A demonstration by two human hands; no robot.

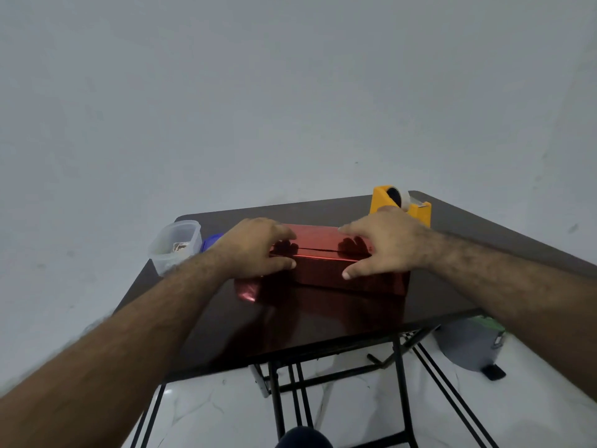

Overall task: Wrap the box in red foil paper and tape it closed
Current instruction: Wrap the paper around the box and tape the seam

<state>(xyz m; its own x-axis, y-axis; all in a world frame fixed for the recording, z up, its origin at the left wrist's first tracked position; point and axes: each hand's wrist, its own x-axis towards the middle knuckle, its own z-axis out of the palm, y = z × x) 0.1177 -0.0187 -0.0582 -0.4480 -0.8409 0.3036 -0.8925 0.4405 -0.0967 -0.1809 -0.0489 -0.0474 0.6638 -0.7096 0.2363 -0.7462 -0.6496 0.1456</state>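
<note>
Table (452, 253): one, dark, folding legs. Everything sits on its far half.

Box (323, 253): one, mid-table, already inside the red foil (323, 305). Long axis runs left-right across the view. Foil seam (318, 249) runs along the top, same axis, with a dark gap showing, so the two edges meet but look untaped. Spare foil lies flat on the table in front of the box, and a loose curl sticks out at the left end (247, 291).

Hands: two, both on the box. Left hand (255, 247) grips the left end, fingers curled over the top, thumb on the front face. Right hand (384, 244) grips the right end the same way, fingers over the top near the seam, thumb down the front. Both look to be pinning the foil in place.

Dispenser (400, 203): one, yellow, tape roll loaded, far right corner. It lies just behind the right hand, touching or nearly so from this angle, can't tell which. Well apart from the left hand.

Key relation: tape is behind and right of the box, so the right hand is the nearer one. My read: left holds the seam, right lets go and reaches back for tape.

Tub (176, 245): one, clear, left edge, small bits inside, too small to identify. One blue thing (211, 241) behind it, mostly hidden by the left arm.

Below the table: one grey bin (468, 344).
</note>
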